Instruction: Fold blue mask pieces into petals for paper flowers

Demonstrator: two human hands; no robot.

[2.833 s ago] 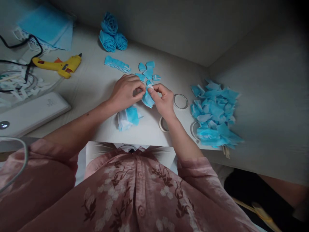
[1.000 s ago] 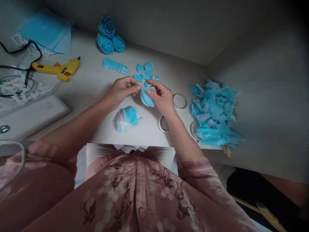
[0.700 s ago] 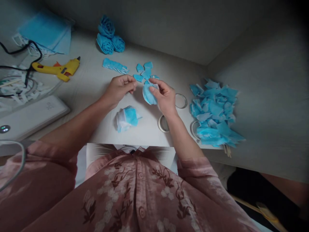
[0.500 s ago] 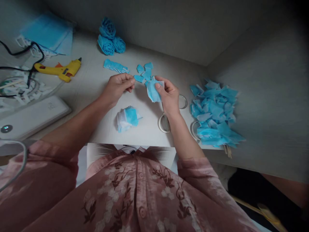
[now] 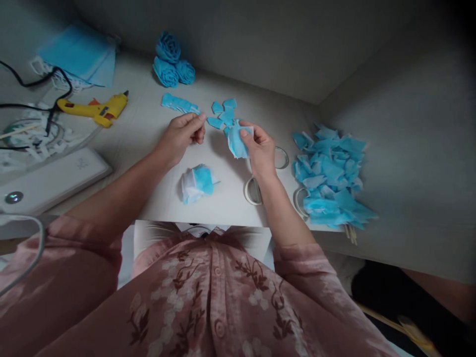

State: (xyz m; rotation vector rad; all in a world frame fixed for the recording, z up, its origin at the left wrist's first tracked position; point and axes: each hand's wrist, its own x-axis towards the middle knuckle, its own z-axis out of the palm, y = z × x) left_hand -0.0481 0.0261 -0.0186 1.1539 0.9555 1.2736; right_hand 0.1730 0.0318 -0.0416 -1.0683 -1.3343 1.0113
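Observation:
My right hand (image 5: 262,148) pinches a light blue fabric petal (image 5: 237,140) between thumb and fingers, above the table. To its left, my left hand (image 5: 186,131) is closed in a pinch; anything between its fingertips is too small to make out. Small blue cut pieces (image 5: 226,117) lie just beyond the hands. Near my left fingers rests a pleated blue strip (image 5: 180,103). A partly formed blue and white fabric flower (image 5: 199,182) sits nearer to me. Scissors (image 5: 253,191) lie under my right wrist, partly hidden by it.
Three blue fabric roses (image 5: 167,47) stand at the back. A yellow glue gun (image 5: 107,110), folded blue masks (image 5: 80,52), white scraps (image 5: 37,144) and a white power bank (image 5: 55,176) fill the left. A heap of blue petals (image 5: 329,158) and a tape ring (image 5: 300,202) are right.
My left fingertips have drawn back slightly to the left, away from the petal. My right hand keeps the petal in nearly the same place.

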